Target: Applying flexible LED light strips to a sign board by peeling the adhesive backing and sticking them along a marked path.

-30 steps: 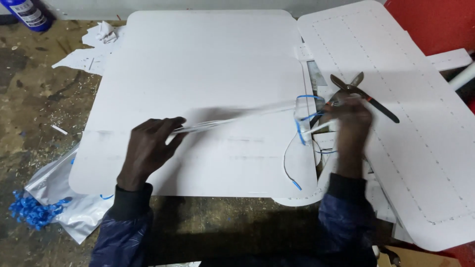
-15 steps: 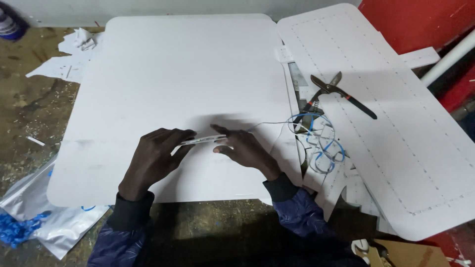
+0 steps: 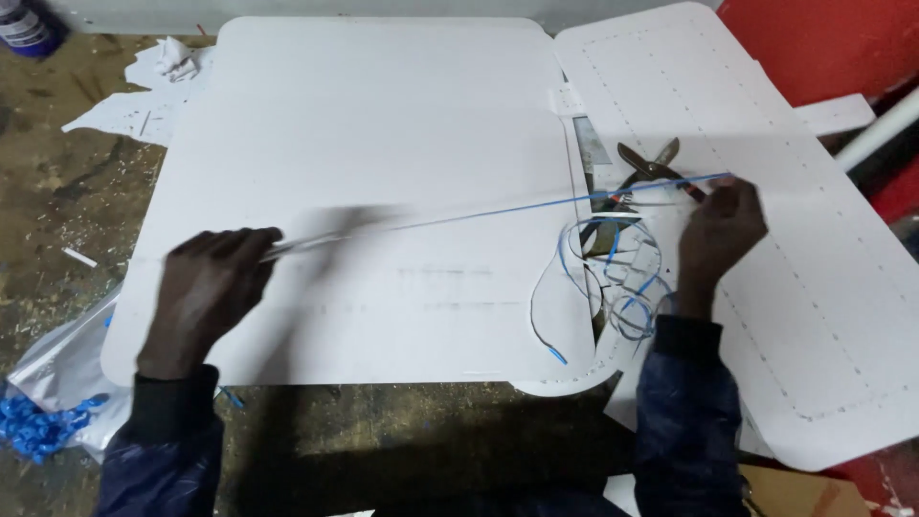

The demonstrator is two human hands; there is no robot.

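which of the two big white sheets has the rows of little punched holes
The right-hand white rounded sheet, lying tilted under the right hand and the metal snips. Dotted lines run along its edges; the larger centre white sheet shows a plain surface.

Snips (image 3: 651, 168) lie between two sheets (image 3: 383, 144), right of centre.

My only view comes from the camera on my head, looking steeply down and forward over the bench from close above. My left hand (image 3: 212, 287) sits low on the left of the frame and my right hand (image 3: 720, 230) right of centre, both sleeves running in from the bottom edge. The big white sheet (image 3: 383, 124) fills the middle, a second sheet (image 3: 766, 124) runs off to the right, and the bench's far edge lies along the top. No other view overlaps it.
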